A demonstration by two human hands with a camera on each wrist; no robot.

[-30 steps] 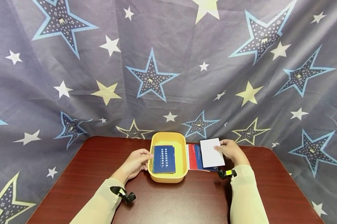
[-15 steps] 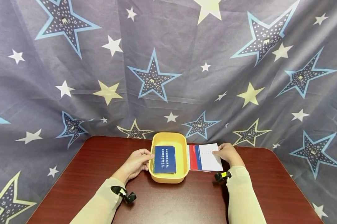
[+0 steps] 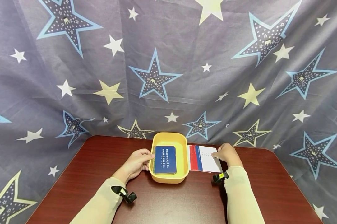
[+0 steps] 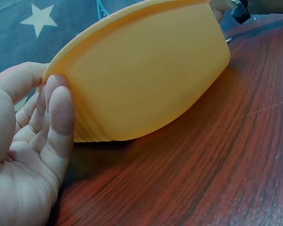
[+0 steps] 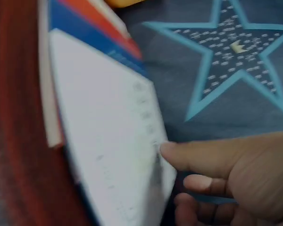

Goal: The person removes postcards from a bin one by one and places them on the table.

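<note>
A yellow plastic basin [image 3: 181,140] stands mid-table, holding a stack of dark blue booklets [image 3: 169,158] with white lettering. My left hand [image 3: 135,162] pinches its left rim, thumb over the edge; the left wrist view shows my fingers against the basin's outer wall [image 4: 146,75]. Right of the basin lies a fanned pile of thin booklets, with a red booklet [image 3: 194,158] and a blue strip showing. On top is a white printed card [image 3: 209,160]. My right hand [image 3: 229,154] holds the card's right edge, thumb on its face and other fingers curled beside or beneath it.
The dark red wooden table [image 3: 171,202] extends toward me and to both sides. A grey star-patterned cloth [image 3: 168,81] hangs right behind its back edge. Black wrist cameras sit on both sleeves.
My right hand has moved left and lowered the white card onto the booklet pile, covering more of the blue. My left hand stays on the basin rim.
</note>
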